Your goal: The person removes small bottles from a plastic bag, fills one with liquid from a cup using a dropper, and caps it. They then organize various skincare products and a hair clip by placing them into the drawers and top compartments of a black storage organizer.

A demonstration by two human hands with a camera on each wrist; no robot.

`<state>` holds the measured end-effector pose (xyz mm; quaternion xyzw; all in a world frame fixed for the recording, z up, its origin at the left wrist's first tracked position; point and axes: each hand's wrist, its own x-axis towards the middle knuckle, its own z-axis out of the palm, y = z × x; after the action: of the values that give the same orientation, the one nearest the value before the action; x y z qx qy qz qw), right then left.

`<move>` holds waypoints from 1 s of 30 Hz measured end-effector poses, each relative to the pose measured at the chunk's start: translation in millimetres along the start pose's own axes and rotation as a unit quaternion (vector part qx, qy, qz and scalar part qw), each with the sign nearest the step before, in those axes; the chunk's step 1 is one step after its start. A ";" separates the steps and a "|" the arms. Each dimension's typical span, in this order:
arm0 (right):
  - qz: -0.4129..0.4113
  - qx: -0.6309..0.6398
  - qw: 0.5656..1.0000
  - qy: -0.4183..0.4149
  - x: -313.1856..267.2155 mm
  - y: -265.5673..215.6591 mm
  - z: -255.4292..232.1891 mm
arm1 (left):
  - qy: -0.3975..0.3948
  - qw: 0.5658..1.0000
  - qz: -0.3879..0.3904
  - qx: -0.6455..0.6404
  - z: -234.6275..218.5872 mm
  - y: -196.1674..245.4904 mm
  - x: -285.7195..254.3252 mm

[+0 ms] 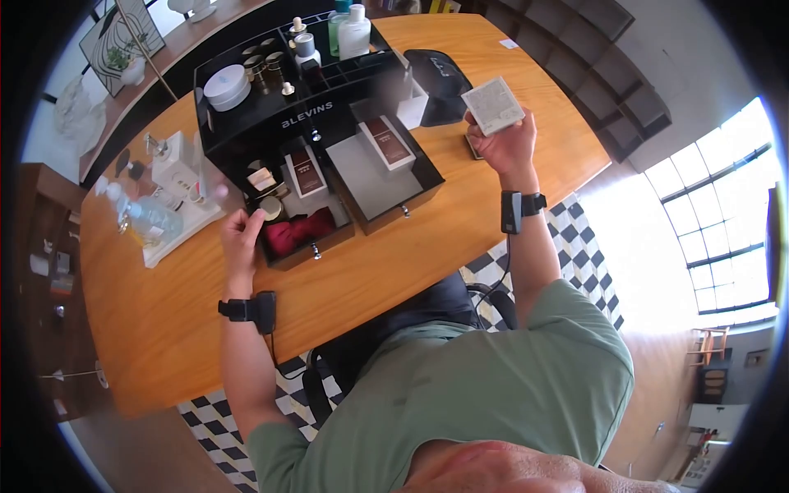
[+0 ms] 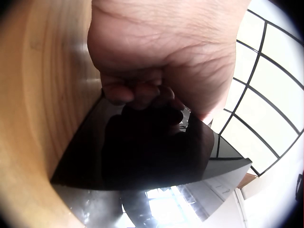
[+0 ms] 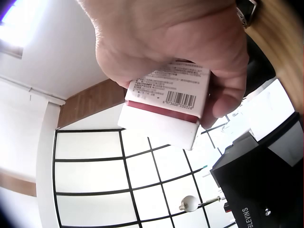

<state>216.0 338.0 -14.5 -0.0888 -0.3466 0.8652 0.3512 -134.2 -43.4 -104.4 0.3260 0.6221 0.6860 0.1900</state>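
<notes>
My right hand (image 1: 509,146) holds a small white box (image 1: 493,105) up over the right side of the table. In the right wrist view, the box (image 3: 164,92) shows fine print, a barcode and a red stripe; fingers and thumb grip its sides. My left hand (image 1: 241,234) is at the left edge of the pulled-out left drawer (image 1: 297,258). Its curled fingers (image 2: 142,94) lie against the glossy black drawer wall (image 2: 147,156) and grip it in the left wrist view. A dark red bow-like item (image 1: 300,232), a round jar (image 1: 271,207) and a brown-and-white box (image 1: 306,174) lie inside.
The right drawer (image 1: 403,212) is pulled out too, holding another brown-and-white box (image 1: 386,141). The black organizer (image 1: 288,123) carries bottles and a round white container (image 1: 227,87). A black pouch (image 1: 440,82) lies behind to the right; a white tray (image 1: 177,245) with bottles stands left.
</notes>
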 end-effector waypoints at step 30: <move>-0.005 0.121 0.990 0.072 -20.5 38.3 1.5 | -0.001 1.000 0.016 -0.004 -5.2 -1.2 1.2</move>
<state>209.6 303.9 -40.5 -0.1057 -0.2136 0.8906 0.3873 -138.7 -46.3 -105.4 0.3358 0.6136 0.6912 0.1814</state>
